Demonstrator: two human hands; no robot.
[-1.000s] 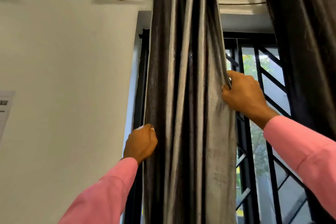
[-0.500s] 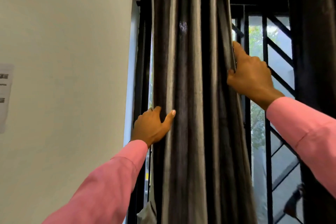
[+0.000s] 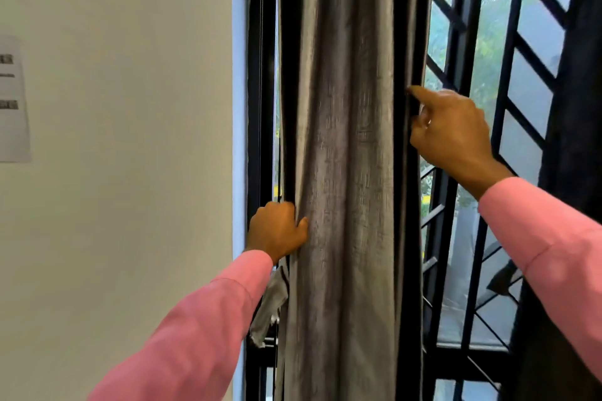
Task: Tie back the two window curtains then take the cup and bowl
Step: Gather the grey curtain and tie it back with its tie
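The left curtain (image 3: 345, 172), grey and gathered into a tall bunch, hangs in front of the window's left side. My left hand (image 3: 277, 231) grips its left edge, thumb on the front of the cloth. My right hand (image 3: 449, 130) holds the right edge, fingers curled behind the fold and the forefinger stretched along it. A loose grey strip of cloth (image 3: 268, 309) dangles under my left wrist. The second curtain (image 3: 573, 172), dark, hangs at the far right. No cup or bowl is in view.
A black window grille (image 3: 472, 172) with slanted bars stands behind the curtains, with greenery outside. The black window frame (image 3: 260, 75) meets a plain pale wall (image 3: 130, 172) on the left, where a paper notice (image 3: 13, 101) is stuck.
The view has tilted down, so the rod is out of sight. Both hands have slid lower along the curtain's edges, and the bunch between them is narrower.
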